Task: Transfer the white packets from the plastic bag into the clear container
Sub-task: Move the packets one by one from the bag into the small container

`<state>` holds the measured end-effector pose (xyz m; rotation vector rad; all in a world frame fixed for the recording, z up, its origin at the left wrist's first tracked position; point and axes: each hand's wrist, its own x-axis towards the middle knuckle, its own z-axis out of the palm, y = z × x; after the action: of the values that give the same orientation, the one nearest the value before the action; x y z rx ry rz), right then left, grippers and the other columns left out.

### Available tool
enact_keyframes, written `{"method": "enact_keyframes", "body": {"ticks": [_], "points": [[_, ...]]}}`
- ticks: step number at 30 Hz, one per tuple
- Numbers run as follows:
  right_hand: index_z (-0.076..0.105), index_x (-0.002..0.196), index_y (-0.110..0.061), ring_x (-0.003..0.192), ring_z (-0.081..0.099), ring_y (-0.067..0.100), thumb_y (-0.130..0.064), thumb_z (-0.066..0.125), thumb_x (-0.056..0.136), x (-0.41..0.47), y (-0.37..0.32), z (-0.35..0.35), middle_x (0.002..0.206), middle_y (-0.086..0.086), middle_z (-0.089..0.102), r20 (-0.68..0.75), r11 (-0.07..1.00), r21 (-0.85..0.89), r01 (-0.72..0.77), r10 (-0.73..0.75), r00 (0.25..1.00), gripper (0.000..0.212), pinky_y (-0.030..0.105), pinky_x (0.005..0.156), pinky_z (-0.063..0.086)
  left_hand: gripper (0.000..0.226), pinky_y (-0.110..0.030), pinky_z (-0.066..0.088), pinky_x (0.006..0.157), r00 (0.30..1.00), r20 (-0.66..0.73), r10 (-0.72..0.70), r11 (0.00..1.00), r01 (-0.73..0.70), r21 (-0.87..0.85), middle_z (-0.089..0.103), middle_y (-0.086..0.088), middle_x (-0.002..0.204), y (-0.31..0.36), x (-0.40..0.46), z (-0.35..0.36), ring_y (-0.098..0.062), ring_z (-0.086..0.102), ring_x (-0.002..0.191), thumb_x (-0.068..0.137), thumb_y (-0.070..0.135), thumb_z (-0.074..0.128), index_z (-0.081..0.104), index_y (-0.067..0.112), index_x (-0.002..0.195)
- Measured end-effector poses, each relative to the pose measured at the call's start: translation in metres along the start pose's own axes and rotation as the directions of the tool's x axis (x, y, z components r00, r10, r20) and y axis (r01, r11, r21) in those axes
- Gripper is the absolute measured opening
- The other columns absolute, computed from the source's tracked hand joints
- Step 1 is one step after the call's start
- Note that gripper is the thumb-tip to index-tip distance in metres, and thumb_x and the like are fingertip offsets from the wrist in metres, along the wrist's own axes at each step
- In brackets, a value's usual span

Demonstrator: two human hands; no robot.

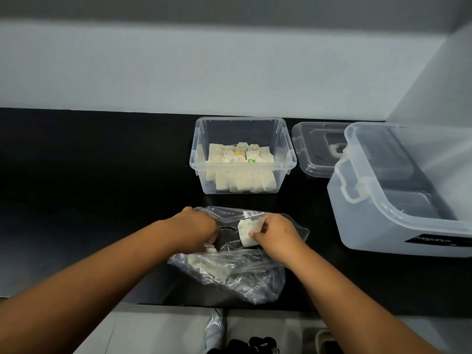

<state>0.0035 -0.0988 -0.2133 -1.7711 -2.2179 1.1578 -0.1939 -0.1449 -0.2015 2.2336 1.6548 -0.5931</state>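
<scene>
Right now the right hand (pixel 277 235) has its grip clamped on one white packet (pixel 246 233), thumb on its face, at the mouth of the plastic bag (pixel 237 274). Left hand (pixel 198 229) is curled inside the bag opening, grip closed on what looks like another packet; partly hidden, so unsure. Bag lies crumpled on the black table (pixel 89 200) near the front edge, more packets (pixel 204 264) inside it. Clear container (pixel 242 154) sits just behind the bag, open, roughly half full of white packets. Its loose lid (pixel 316 149) lies to the right. Larger lidded bin (pixel 403 195) at far right.
</scene>
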Motion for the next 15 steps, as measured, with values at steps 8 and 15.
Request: {"method": "enact_keyframes", "body": {"ticks": [8, 15], "points": [[0.059, 0.078, -0.017, 0.066, 0.053, 0.010, -0.025, 0.069, 0.086, 0.001, 0.007, -0.004, 0.067, -0.010, 0.054, -0.018, 0.995, -0.026, 0.098, -0.098, 0.995, 0.015, 0.020, 0.057, 0.038, 0.021, -0.024, 0.040, 0.064, 0.991, -0.122, -0.050, 0.902, -0.008, -0.432, 0.053, 0.011, 0.082, -0.002, 0.001, -0.008, -0.010, 0.052, 0.074, 0.085, 0.033, 0.068, 0.051, 0.027, 0.095], [0.057, 0.078, -0.016, 0.071, 0.060, 0.019, -0.024, 0.068, 0.086, 0.005, 0.009, -0.003, 0.072, -0.003, 0.058, -0.019, 0.995, -0.087, 0.042, -0.044, 0.999, 0.016, 0.029, 0.072, 0.051, 0.024, -0.024, 0.042, 0.066, 0.942, -0.268, -0.204, 0.841, 0.028, -0.541, 0.054, 0.011, 0.081, 0.012, 0.013, 0.007, -0.011, 0.054, 0.075, 0.086, 0.031, 0.067, 0.057, 0.023, 0.107]]}}
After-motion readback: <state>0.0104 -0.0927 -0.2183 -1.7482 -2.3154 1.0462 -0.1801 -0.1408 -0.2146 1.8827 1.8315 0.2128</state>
